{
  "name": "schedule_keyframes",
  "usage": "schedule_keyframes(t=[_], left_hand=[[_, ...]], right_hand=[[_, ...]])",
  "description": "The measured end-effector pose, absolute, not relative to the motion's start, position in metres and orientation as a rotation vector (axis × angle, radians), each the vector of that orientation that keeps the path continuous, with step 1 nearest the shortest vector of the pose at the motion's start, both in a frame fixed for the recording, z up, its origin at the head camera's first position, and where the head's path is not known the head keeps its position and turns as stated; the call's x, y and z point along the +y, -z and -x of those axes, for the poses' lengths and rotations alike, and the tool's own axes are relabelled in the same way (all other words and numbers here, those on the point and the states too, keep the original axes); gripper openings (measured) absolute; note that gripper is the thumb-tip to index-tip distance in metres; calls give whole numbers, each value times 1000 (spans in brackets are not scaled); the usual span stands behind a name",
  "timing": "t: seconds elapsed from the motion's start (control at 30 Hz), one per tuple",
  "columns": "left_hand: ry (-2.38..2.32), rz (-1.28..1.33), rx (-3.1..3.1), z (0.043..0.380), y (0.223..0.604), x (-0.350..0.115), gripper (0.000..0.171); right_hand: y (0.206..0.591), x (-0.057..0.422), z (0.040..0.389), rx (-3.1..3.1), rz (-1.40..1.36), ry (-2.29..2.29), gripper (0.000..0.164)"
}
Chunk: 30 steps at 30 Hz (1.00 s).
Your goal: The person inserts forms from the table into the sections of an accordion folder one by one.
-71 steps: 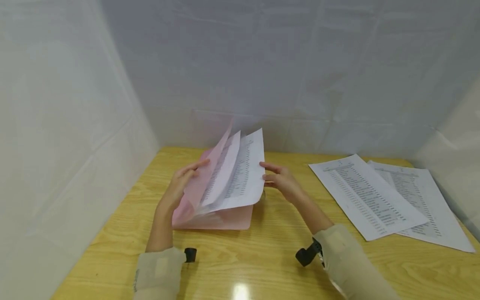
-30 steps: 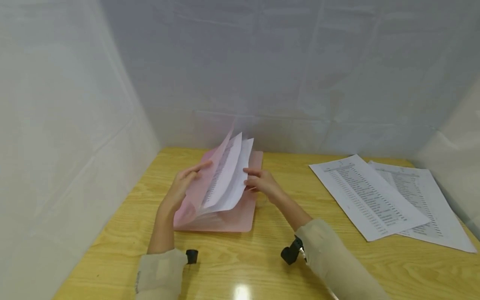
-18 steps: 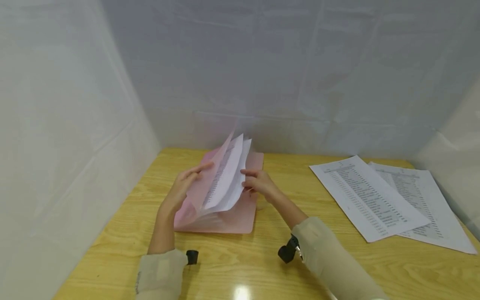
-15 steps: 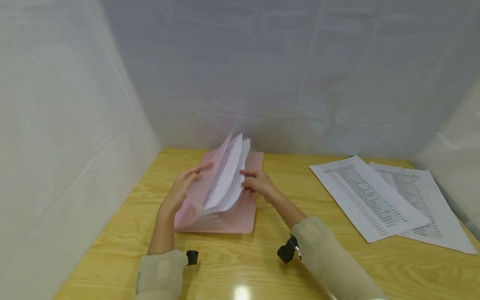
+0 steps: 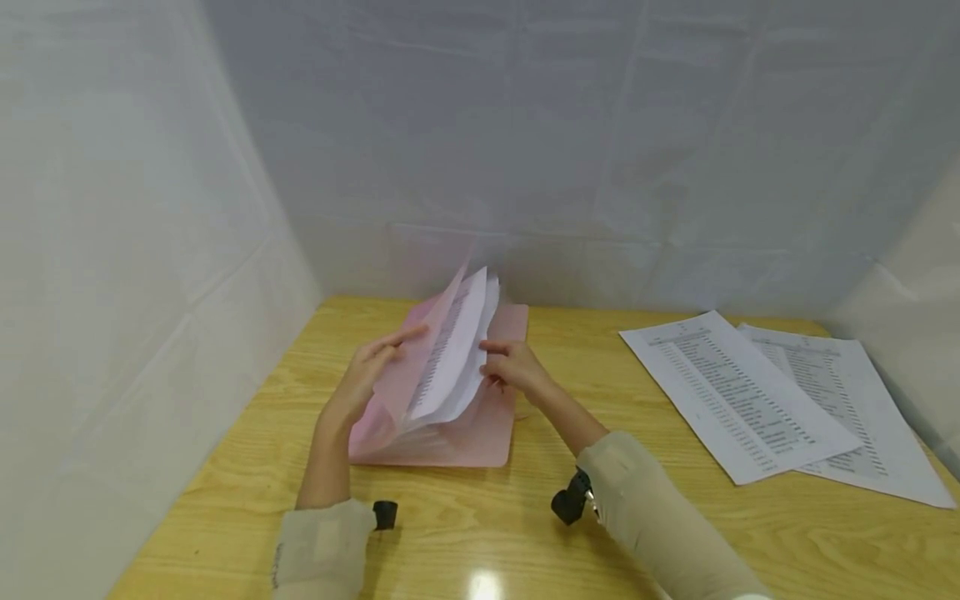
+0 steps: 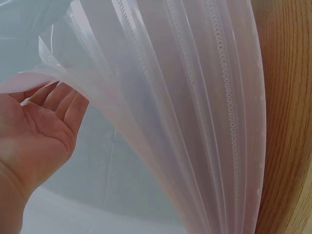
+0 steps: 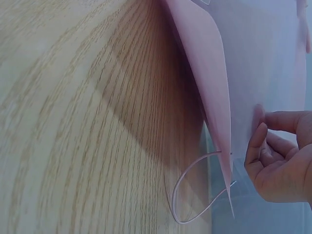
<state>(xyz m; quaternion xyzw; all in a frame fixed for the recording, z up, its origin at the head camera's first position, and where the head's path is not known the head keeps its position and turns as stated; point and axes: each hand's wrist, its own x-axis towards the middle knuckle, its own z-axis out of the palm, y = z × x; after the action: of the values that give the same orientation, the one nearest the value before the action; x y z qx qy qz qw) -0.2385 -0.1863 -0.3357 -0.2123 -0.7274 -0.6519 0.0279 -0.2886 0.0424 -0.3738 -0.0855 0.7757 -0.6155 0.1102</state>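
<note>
A pink document folder (image 5: 480, 433) with several translucent inner pockets (image 6: 195, 112) stands partly open on the table. My left hand (image 5: 362, 375) holds its raised front cover (image 5: 405, 371); in the left wrist view the fingertips go behind the pink edge. Printed sheets (image 5: 452, 350) stand fanned among the pockets, leaning to the right. At their right edge, my right hand (image 5: 517, 367) pinches a white sheet of paper (image 5: 472, 379) between thumb and finger. The right wrist view shows one fingertip through a pale, see-through layer, and an elastic cord (image 7: 178, 195) looping from the back cover's edge.
Two overlapping printed sheets, a front one (image 5: 738, 400) and a rear one (image 5: 862, 417), lie on the wooden table (image 5: 465, 533) at the right. White sheeting (image 5: 570, 150) hangs behind the table and along both sides.
My right hand has moved left with the sheet, which now sits further inside the folder and shows less of its printed face. The left hand keeps holding the cover, nearly still.
</note>
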Motion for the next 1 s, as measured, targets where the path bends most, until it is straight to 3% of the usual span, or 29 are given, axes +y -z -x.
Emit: schedule_keyframes(t=[0.5,1.0], left_hand=[[2000,634,-2229,238,339,-187,36],[1991,630,-2232,237,340,-186,37]], right_hand=[[366,62,283,2346,314,1761,38],[357,136,279,2324,451,1804,36]])
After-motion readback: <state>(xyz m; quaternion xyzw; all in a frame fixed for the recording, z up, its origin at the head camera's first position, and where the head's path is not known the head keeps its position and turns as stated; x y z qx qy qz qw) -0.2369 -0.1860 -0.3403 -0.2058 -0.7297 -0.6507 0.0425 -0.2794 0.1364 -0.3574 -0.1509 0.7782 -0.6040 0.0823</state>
